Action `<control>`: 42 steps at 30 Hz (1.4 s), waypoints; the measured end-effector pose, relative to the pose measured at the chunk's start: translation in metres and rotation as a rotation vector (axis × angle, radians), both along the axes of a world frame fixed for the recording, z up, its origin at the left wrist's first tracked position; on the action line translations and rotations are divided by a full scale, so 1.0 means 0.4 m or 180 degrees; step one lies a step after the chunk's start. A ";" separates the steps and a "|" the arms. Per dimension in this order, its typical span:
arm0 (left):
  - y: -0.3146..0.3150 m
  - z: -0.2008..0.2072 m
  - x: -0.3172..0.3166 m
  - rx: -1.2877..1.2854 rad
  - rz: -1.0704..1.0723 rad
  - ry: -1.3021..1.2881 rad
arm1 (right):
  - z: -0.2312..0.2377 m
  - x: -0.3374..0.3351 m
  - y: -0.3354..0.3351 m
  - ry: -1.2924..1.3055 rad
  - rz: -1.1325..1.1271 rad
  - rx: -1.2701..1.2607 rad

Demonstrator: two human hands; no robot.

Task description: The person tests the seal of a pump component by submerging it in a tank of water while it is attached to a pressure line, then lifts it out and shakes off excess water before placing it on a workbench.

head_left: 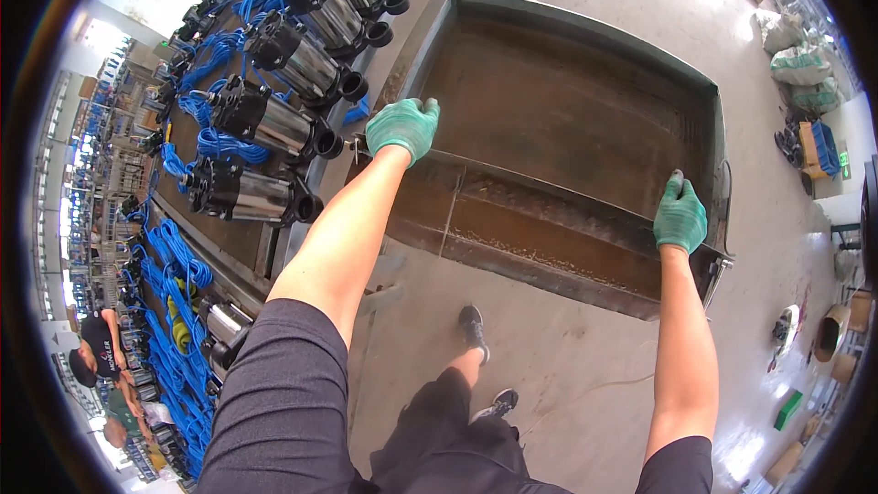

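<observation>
In front of me stands a shallow metal cart (567, 96) with raised walls, its brown floor worn and stained. My left hand (403, 131), in a green glove, is closed on the cart at its left side, where the cross bar meets the wall. My right hand (681, 217), also gloved in green, grips the right end of the same bar. The fingertips of both hands are partly hidden. A narrow trough-like section (540, 238) of the cart lies on my side of the bar, with crumbly debris in it.
To the left, a long bench carries a row of steel-and-black pumps (265, 119) with coiled blue cables (174, 256). Two people (105, 348) are at the far lower left. Sacks (800, 64), a blue crate (824, 148) and a green box (787, 410) sit along the right.
</observation>
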State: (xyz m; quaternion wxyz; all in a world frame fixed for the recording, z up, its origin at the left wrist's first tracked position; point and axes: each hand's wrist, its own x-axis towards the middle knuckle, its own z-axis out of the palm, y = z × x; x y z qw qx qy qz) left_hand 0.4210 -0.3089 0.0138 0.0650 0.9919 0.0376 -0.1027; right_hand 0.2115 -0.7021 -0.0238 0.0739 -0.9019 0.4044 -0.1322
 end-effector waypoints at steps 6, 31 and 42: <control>-0.044 -0.021 0.129 -0.0033 -0.0022 -0.0085 | -0.003 0.131 -0.055 0.0066 -0.0084 0.0089; -0.172 0.007 0.298 -0.0405 -0.0095 -0.0334 | 0.031 0.274 -0.152 -0.0147 0.0083 0.0092; -0.144 -0.006 0.237 -0.3958 -0.0044 -0.0242 | 0.096 0.248 -0.189 -0.0399 0.0228 0.1194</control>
